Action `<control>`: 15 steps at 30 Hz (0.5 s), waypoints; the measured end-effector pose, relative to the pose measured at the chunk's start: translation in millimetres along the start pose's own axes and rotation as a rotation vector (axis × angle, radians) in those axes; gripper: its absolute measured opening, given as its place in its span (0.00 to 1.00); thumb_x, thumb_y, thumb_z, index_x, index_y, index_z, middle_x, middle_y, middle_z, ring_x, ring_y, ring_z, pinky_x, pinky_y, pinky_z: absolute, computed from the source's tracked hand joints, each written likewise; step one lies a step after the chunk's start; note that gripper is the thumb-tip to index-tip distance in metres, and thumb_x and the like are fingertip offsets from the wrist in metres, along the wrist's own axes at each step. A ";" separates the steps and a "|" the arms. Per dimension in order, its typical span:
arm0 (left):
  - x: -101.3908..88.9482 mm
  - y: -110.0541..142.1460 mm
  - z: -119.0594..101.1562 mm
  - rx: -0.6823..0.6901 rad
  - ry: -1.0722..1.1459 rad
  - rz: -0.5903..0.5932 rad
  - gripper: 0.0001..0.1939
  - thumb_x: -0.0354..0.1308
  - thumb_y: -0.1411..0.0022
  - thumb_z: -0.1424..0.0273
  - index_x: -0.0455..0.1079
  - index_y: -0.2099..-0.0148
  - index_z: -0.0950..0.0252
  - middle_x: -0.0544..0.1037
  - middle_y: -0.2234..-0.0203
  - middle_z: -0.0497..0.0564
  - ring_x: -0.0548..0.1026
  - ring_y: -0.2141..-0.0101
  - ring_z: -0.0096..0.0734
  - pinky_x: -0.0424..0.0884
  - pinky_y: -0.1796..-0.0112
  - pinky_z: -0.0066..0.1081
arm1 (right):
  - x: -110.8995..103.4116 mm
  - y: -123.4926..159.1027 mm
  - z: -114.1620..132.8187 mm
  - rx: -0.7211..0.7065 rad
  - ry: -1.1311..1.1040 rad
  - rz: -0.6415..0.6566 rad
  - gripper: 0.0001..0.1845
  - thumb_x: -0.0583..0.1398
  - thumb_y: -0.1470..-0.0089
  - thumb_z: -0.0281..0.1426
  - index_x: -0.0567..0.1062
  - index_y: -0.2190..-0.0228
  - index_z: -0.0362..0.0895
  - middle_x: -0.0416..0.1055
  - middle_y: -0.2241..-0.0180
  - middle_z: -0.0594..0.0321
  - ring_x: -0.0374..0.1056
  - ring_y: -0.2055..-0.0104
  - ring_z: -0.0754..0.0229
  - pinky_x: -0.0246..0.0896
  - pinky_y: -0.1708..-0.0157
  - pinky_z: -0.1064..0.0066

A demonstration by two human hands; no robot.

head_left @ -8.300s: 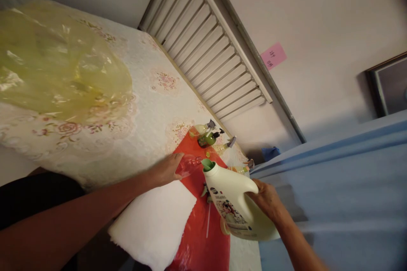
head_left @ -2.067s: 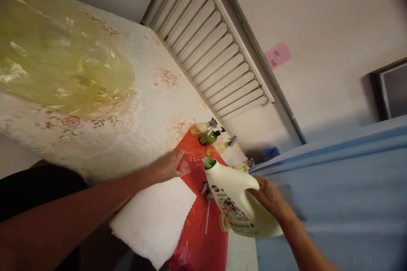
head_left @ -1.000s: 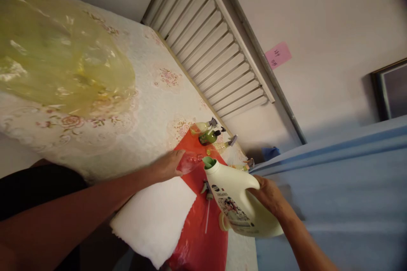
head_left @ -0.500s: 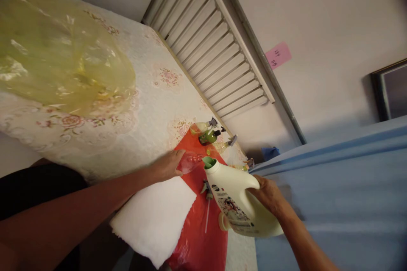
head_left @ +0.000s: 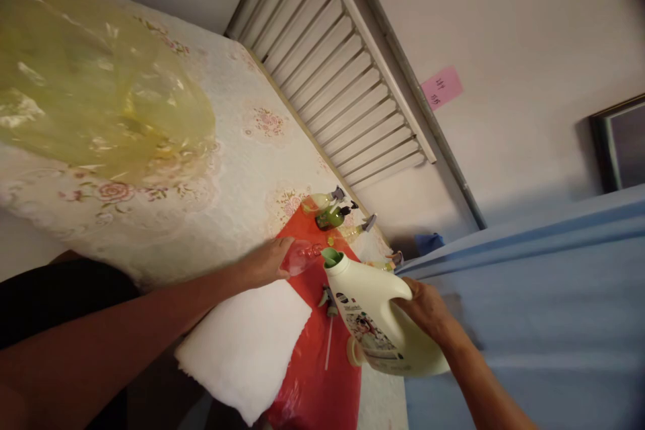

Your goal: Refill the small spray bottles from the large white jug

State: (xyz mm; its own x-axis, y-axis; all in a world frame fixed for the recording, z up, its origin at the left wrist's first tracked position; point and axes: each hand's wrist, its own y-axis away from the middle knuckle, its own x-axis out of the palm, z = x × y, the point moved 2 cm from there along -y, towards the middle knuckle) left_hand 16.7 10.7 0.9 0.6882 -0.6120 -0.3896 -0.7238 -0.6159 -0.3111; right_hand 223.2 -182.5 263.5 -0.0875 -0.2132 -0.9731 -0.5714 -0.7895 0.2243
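Note:
My left hand (head_left: 269,259) is closed around a clear plastic bottle (head_left: 302,258), its open neck pointing right. Gripped by its handle, a large pale green jug (head_left: 375,316) with a printed label hangs tilted from my right hand (head_left: 423,306). The jug's green spout (head_left: 331,256) meets or nearly meets the bottle's neck; I cannot tell if liquid is flowing. Below them a spray trigger head (head_left: 330,302) with a long tube lies on a red plastic sheet (head_left: 322,376). Beside it is a pale round cap (head_left: 355,351).
Several spray bottles (head_left: 330,216) stand beyond the left hand, near a slatted metal rail (head_left: 327,74). White padding (head_left: 244,349) lies near me. A yellow plastic bag (head_left: 105,94) rests on the floral cloth (head_left: 226,208). A blue curtain (head_left: 534,322) hangs at right.

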 end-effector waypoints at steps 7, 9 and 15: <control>1.6 0.2 1.4 0.024 -0.033 -0.001 0.30 0.62 0.49 0.69 0.58 0.43 0.60 0.74 0.51 0.55 0.73 0.48 0.50 0.69 0.49 0.43 | -1.1 0.9 2.0 -0.025 -0.010 0.000 0.10 0.56 0.49 0.37 0.75 0.72 0.45 0.78 0.72 0.62 0.74 0.67 0.53 0.63 0.71 0.72; 2.2 -0.3 2.6 0.021 -0.034 0.002 0.31 0.63 0.50 0.68 0.58 0.44 0.58 0.74 0.51 0.55 0.73 0.49 0.49 0.70 0.49 0.43 | -1.2 0.8 2.3 -0.032 -0.005 0.008 0.11 0.56 0.49 0.37 0.76 0.71 0.45 0.78 0.72 0.62 0.75 0.66 0.53 0.63 0.70 0.71; 3.7 -1.1 4.2 0.016 0.002 0.012 0.32 0.64 0.51 0.66 0.58 0.44 0.53 0.75 0.53 0.55 0.72 0.47 0.54 0.69 0.48 0.49 | -1.3 0.4 1.6 -0.019 0.020 -0.005 0.11 0.56 0.49 0.37 0.76 0.72 0.45 0.79 0.72 0.63 0.75 0.65 0.52 0.63 0.70 0.71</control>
State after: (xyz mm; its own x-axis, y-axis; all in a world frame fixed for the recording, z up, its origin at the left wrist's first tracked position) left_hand 19.8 11.2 -3.8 0.6798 -0.6202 -0.3914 -0.7325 -0.6006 -0.3205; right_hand 221.7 -181.6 264.8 -0.0681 -0.2211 -0.9729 -0.5565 -0.8009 0.2210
